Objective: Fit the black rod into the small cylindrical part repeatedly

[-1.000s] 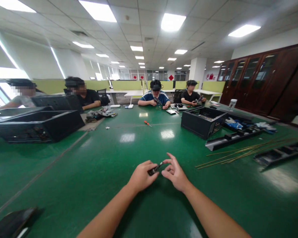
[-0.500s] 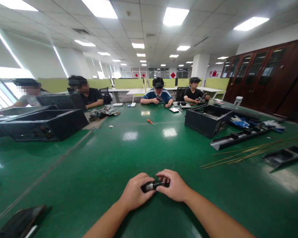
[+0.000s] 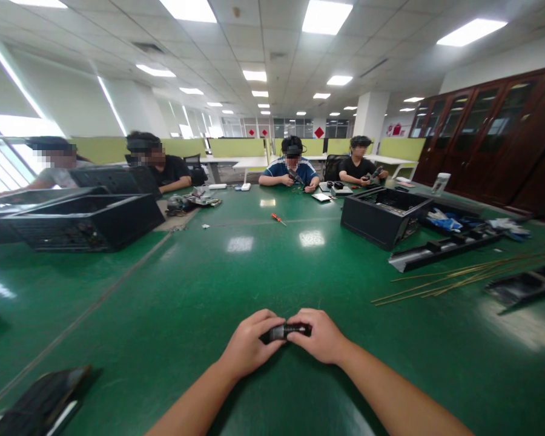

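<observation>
A short black cylinder (image 3: 279, 332) with a greyish metallic band, much like a small flashlight, lies crosswise between my hands, low over the table. My left hand (image 3: 249, 340) is closed around its left end, thumb below and fingers above. At the right end, my right hand (image 3: 320, 336) grips it with thumb and fingers. The fingertips of both hands almost meet near the middle, and the ends are partly covered by my palms.
Black computer cases (image 3: 84, 227) stand at left, another case (image 3: 381, 218) at right. An orange screwdriver (image 3: 278, 219) lies ahead. Thin brass-coloured rods (image 3: 440, 283) and black metal channels (image 3: 440, 248) lie at right, a dark flat item (image 3: 40, 396) at lower left. Several people sit across the green table (image 3: 200, 290).
My right hand's fingers have closed down onto the cylinder, and the two hands sit nearer each other. The view has tilted slightly downward.
</observation>
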A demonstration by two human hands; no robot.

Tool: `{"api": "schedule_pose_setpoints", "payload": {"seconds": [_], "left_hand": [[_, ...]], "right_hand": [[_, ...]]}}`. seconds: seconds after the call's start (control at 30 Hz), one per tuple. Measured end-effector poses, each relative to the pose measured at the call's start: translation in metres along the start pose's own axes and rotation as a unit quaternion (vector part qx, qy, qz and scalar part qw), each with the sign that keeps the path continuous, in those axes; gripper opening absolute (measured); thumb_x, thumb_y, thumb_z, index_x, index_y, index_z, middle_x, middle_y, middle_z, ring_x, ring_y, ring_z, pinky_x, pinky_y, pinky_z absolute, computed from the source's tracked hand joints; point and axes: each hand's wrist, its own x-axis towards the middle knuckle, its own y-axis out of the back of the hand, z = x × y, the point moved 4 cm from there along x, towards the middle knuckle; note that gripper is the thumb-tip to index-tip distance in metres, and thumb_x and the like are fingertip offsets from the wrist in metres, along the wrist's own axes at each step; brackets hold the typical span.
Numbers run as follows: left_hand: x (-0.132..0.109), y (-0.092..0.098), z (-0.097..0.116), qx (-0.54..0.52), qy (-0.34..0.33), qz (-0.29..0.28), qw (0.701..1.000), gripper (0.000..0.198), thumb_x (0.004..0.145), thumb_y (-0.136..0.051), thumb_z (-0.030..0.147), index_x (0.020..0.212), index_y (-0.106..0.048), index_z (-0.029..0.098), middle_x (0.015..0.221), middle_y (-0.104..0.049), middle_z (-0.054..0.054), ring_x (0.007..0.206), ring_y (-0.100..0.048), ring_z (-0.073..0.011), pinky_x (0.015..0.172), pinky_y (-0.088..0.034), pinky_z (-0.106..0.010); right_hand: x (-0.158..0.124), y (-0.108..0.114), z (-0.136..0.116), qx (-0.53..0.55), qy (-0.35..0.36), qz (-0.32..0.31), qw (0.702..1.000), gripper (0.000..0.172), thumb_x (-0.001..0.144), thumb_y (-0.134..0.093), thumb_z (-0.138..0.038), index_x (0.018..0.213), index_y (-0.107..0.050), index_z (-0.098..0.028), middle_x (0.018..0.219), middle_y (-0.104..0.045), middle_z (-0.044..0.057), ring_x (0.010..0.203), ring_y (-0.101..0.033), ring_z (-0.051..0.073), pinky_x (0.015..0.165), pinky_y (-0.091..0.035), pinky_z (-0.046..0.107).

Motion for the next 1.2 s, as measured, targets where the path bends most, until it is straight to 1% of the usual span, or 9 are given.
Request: {"api": "schedule_pose_setpoints", "payload": {"seconds": [0.27,0.53,1.2], "left_hand": [[0.0,0.0002,0.0005,-0.007,0.001,0.004,1.0,0.029,0.08,-0.069,0.023,0.108,-0.07,0.022,0.098,-0.069,-0.007,0.088,-0.068,-0.0173,0.081,-0.056,-0.029],[-0.002,-0.0018,0.0027,-0.008,-0.01,0.017,1.0,0.029,0.077,-0.071,0.024,0.106,-0.069,0.02,0.095,-0.071,-0.008,0.085,-0.069,-0.0175,0.079,-0.057,-0.029],[-0.0031,-0.0032,0.003,0.008,-0.009,0.009,1.0,0.029,0.078,-0.071,0.026,0.107,-0.069,0.02,0.096,-0.071,-0.008,0.086,-0.069,-0.0179,0.079,-0.057,-0.03]], "right_hand": [[0.0011,-0.0005,0.0002,-0.015,0.014,-0.002,1.0,0.014,0.084,-0.068,-0.027,0.095,-0.076,-0.023,0.084,-0.07,0.003,0.077,-0.063,0.017,0.071,-0.045,0.028],[-0.0009,0.0013,-0.0017,-0.004,0.024,0.005,1.0,0.015,0.082,-0.068,-0.021,0.094,-0.076,-0.023,0.087,-0.071,0.003,0.079,-0.064,0.018,0.073,-0.047,0.028],[-0.0022,0.0047,-0.0001,0.013,0.02,0.0,1.0,0.015,0.081,-0.069,-0.021,0.093,-0.077,-0.023,0.088,-0.072,0.004,0.08,-0.065,0.018,0.077,-0.049,0.029]]}}
